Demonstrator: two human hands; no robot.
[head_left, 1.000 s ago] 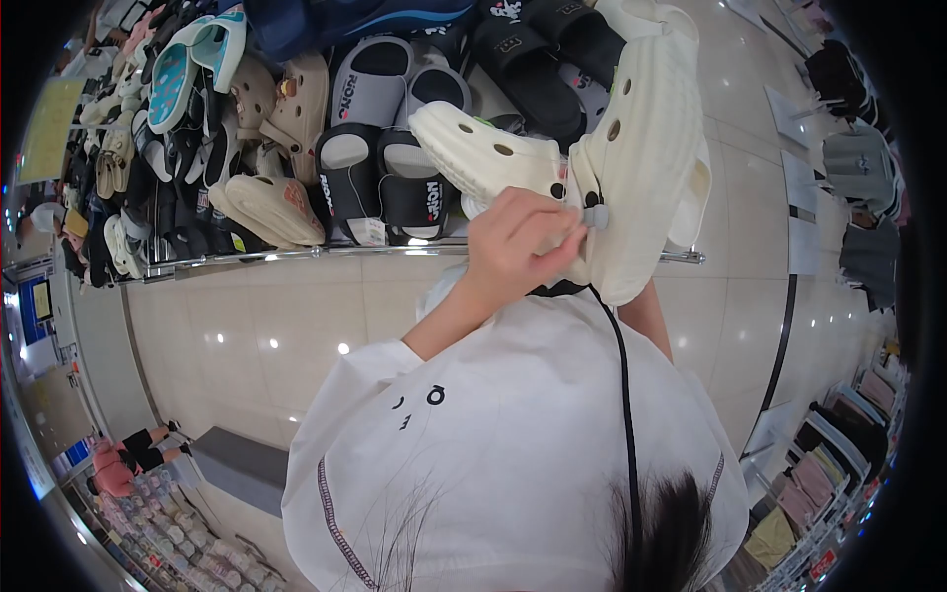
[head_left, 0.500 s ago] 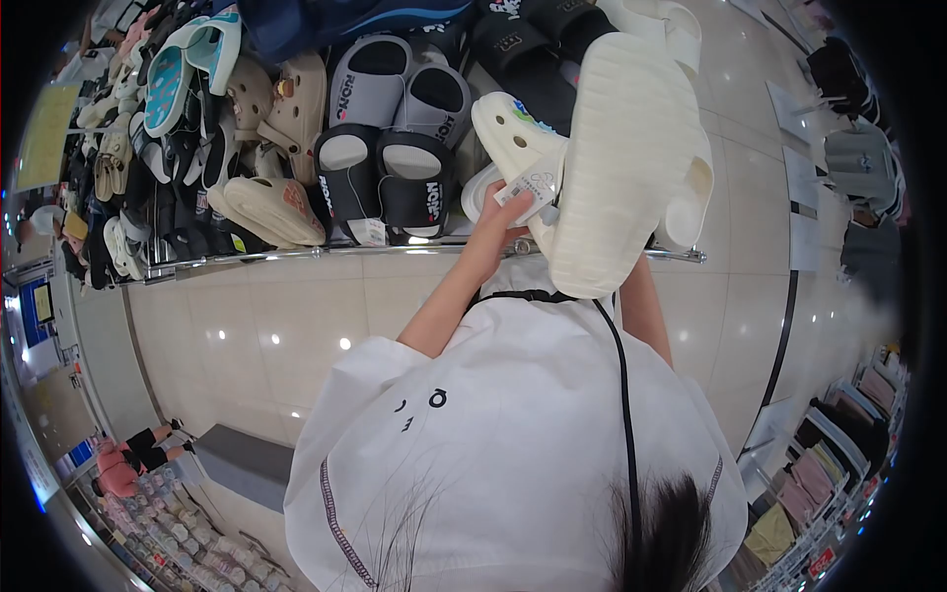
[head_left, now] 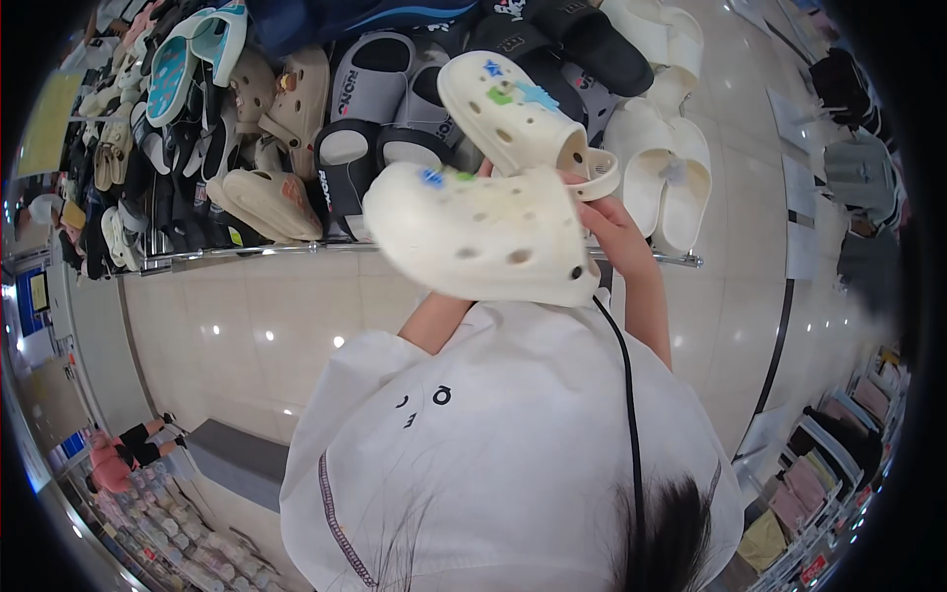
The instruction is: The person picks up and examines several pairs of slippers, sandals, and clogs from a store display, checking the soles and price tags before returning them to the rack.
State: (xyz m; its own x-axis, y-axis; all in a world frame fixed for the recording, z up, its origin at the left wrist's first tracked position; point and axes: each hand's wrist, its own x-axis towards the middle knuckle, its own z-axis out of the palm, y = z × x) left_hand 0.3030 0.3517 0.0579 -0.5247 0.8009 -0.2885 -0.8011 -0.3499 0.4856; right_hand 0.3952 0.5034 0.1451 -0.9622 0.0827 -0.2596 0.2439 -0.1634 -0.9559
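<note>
A pair of cream clogs with blue and green charms is held up in front of my chest. The nearer clog is tilted, its toe to the left, and slightly blurred. Behind and above it, the farther clog shows its heel strap. My right hand is closed at the heel end, its fingers by that strap. Most of my left hand is hidden behind the nearer clog; a bit of finger shows between the two shoes, and the forearm comes up from below. The price tag is out of sight.
A display rack with a metal rail holds grey and black slides, tan clogs and white slippers. A grey bench and a person in a pink top are at lower left. Clothes racks line the right.
The clogs have turned from sole-on to showing their uppers and moved left. My right hand has come into view at the heels. My left hand, earlier holding the tag, is now mostly hidden.
</note>
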